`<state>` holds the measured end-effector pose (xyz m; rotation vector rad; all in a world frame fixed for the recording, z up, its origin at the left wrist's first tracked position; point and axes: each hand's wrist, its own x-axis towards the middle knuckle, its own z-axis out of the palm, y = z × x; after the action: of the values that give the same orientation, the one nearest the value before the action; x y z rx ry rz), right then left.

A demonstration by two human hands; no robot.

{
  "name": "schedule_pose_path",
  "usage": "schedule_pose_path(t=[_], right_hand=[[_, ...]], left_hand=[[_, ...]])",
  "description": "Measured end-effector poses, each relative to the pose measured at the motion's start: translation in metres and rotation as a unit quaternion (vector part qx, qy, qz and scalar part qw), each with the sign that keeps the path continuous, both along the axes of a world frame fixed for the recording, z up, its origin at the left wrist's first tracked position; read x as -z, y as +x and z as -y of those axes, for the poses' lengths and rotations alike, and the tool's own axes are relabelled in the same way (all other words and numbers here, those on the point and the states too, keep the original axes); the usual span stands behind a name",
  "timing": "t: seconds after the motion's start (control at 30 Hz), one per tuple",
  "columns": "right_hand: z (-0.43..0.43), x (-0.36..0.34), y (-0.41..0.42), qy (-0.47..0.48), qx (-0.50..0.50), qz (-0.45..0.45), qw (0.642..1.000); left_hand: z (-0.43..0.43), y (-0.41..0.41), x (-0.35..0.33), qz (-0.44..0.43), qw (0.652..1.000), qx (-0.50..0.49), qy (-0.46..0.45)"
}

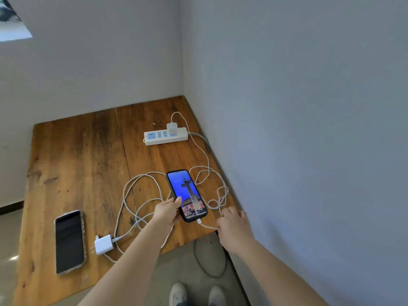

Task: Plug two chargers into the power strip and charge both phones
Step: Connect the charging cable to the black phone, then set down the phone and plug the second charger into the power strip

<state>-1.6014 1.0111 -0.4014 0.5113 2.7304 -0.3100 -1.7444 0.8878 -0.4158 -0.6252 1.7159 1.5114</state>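
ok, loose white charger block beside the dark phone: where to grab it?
Take the unplugged white square charger by its body, probably from above, grip across its near and far faces. It lies flat on the wooden table. Its prongs point left toward the black-screened phone and its white cable exits right, so those ends are taken.

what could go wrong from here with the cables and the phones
1. The lit phone lies close to the front edge of the wooden table, and the right hand pinches its white cable. A tug might drag it off.
2. That cable's loops overlap the loose cable of the unplugged charger. Carrying that charger to the power strip could snag them and jerk the phone that the left hand grips.
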Motion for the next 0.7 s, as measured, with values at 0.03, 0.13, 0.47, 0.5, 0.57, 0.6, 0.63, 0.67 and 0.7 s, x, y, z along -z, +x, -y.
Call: schedule_pose_path(t=[0.03,0.13,0.47,0.5,0.57,0.6,0.63,0.67,0.7], right_hand=[[-0.001,0.009,-0.003,0.0,0.006,0.02,1.0],[-0.005,0.04,-0.005,-0.011,0.035,0.058,0.998],[-0.006,0.091,-0.013,-0.066,0.132,0.039,0.988],[-0.004,0.093,-0.014,-0.074,0.144,0.035,0.986],[0.003,0.094,-0.019,-0.099,0.173,0.017,0.98],[0.007,0.095,-0.021,-0.114,0.192,-0.002,0.975],[0.012,0.095,-0.024,-0.127,0.206,-0.024,0.97],[0.021,0.094,-0.028,-0.135,0.209,-0.041,0.968],[0.03,0.093,-0.033,-0.14,0.204,-0.055,0.967]], left_hand=[[-0.004,-0.002,0.012,0.006,1.0,0.009,-0.005],[-0.016,-0.004,0.051,0.024,0.999,0.034,0.009],[-0.028,-0.002,0.111,-0.025,0.994,0.096,-0.048],[-0.027,-0.001,0.111,-0.056,0.987,0.128,-0.077],[-0.022,0.002,0.106,-0.104,0.972,0.183,-0.107],[-0.021,0.004,0.103,-0.114,0.967,0.202,-0.11],[-0.018,0.007,0.099,-0.118,0.964,0.21,-0.109],[-0.011,0.008,0.095,-0.123,0.964,0.208,-0.108],[-0.002,0.009,0.091,-0.133,0.964,0.201,-0.112]])
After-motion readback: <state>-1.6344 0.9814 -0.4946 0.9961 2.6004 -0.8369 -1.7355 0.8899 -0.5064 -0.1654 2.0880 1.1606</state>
